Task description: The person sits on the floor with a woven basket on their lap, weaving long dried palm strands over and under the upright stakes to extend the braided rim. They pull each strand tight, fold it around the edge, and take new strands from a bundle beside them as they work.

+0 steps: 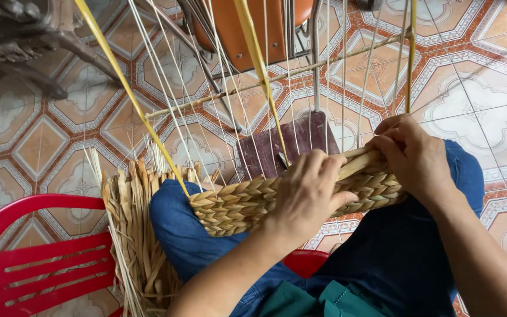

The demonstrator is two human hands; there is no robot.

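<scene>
A half-woven straw basket (239, 202) of braided tan fibre lies across my lap, with thin pale upright stakes (300, 88) rising from its rim. Yellow strips (253, 47) run among them. My left hand (306, 194) presses on the woven wall near its middle, fingers curled over the top edge. My right hand (412, 155) grips a pale strand of fibre (356, 164) at the rim on the right end. A thin cane rod (277, 76) crosses the stakes higher up.
A bundle of loose dried fibre (136, 235) leans beside my left knee. A red plastic chair (42, 252) stands at lower left. An orange chair (247, 29) with metal legs is ahead. A dark board (300, 141) lies on the patterned tile floor (488, 88).
</scene>
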